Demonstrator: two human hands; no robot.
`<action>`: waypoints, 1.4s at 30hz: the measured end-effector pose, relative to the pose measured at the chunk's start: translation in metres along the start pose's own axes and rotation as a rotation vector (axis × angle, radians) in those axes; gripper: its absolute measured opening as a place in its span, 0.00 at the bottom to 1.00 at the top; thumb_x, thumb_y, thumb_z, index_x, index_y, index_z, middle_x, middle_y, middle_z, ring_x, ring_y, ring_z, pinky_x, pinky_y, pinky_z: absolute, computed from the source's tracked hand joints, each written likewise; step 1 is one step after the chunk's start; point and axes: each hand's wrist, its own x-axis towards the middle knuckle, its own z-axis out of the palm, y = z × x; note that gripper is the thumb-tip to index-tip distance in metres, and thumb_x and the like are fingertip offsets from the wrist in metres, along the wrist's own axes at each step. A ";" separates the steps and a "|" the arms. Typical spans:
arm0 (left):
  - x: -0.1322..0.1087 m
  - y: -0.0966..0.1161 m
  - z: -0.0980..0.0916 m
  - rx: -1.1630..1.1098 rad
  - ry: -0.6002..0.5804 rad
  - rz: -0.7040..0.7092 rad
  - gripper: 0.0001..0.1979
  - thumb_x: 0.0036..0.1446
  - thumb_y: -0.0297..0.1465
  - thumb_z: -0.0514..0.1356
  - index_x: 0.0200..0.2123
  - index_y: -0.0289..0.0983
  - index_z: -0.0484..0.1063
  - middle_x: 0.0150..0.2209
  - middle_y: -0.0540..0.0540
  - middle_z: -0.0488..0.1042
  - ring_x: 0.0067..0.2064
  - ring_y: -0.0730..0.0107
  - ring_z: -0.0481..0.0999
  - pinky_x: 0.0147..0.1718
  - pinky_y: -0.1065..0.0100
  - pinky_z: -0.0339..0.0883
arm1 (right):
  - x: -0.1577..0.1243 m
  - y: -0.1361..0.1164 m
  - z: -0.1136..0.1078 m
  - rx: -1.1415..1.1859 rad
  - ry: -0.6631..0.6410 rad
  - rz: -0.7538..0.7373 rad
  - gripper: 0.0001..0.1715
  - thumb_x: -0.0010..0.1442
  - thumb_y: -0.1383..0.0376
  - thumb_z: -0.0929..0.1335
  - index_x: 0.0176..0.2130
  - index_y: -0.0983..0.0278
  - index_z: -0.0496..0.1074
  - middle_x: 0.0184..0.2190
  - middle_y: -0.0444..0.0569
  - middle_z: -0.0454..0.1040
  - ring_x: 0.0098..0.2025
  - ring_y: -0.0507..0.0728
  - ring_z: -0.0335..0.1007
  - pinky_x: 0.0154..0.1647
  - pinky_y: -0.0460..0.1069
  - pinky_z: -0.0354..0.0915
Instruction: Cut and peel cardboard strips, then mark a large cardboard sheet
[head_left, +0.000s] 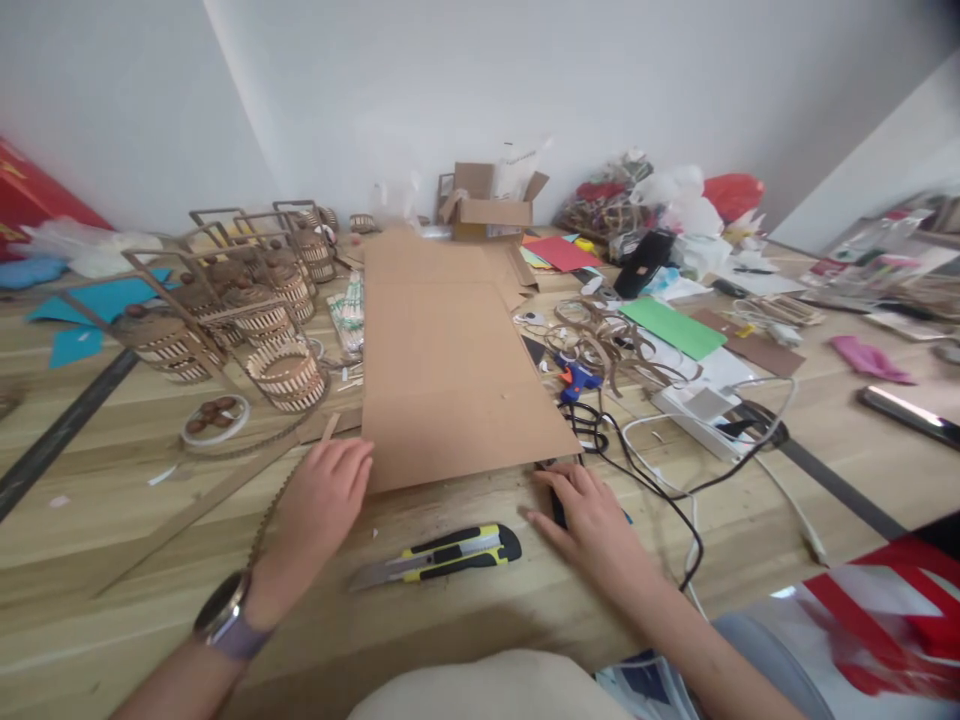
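A large brown cardboard sheet (450,370) lies before me, its near edge between my hands. My left hand (330,495), wearing a watch (225,610) at the wrist, is at its near left corner. The fingers are bent and close together against the edge; the thumb is hidden. Close to the near right corner, my right hand (589,510) curves over a dark object (557,508), mostly covered by the fingers and not clear in kind. A yellow-and-black utility knife (461,552) rests on the table between the hands, blade towards the left.
Small slatted baskets with handles (286,376) crowd the left, beside a ring of brown balls (217,418). On the right are a blue glue gun (577,380), tangled black cables (637,450), a white power strip (701,420) and green paper (673,327). An open carton (495,212) stands behind.
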 end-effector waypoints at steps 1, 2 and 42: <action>0.012 -0.010 -0.001 0.070 -0.003 -0.037 0.17 0.67 0.31 0.49 0.49 0.35 0.75 0.49 0.35 0.77 0.52 0.47 0.71 0.56 0.47 0.61 | 0.002 0.001 0.002 -0.078 0.017 -0.040 0.20 0.60 0.58 0.69 0.50 0.64 0.73 0.49 0.60 0.73 0.51 0.68 0.69 0.53 0.64 0.66; 0.022 -0.019 0.000 0.126 -0.042 -0.048 0.16 0.65 0.30 0.50 0.50 0.34 0.74 0.49 0.34 0.76 0.52 0.46 0.71 0.54 0.47 0.61 | 0.007 0.000 0.004 -0.147 0.031 -0.088 0.22 0.61 0.58 0.69 0.52 0.63 0.72 0.52 0.61 0.72 0.54 0.69 0.68 0.55 0.65 0.65; -0.001 -0.043 -0.007 -0.038 0.571 0.134 0.09 0.65 0.25 0.52 0.45 0.40 0.67 0.52 0.42 0.78 0.64 0.56 0.61 0.57 0.47 0.58 | 0.110 -0.034 0.005 -0.164 -0.128 -0.359 0.37 0.54 0.79 0.63 0.62 0.64 0.68 0.60 0.55 0.70 0.61 0.60 0.66 0.59 0.55 0.65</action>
